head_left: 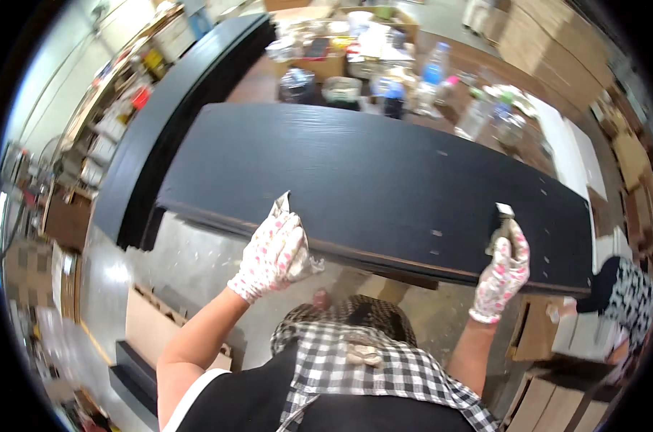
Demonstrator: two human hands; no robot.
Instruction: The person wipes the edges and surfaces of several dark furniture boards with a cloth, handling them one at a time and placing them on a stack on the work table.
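A long black board (369, 173) with pale marks near its right end lies across in front of me, on top of other boards. Both my hands wear white gloves with pink dots. My left hand (276, 248) is closed around a crumpled greyish cloth (281, 204) at the board's near edge. Over the right part of the board, my right hand (503, 270) pinches a small dark piece with a white end (504, 210). Its exact kind I cannot make out. Whether it touches the surface is unclear.
A stack of black boards (175, 108) stands at the left. Behind the board, a brown table (477, 61) carries bottles, jars and tubs, among them a blue-labelled bottle (434, 68). Cardboard boxes (557, 43) are piled at the far right. Another person's patterned sleeve (632, 291) shows at right.
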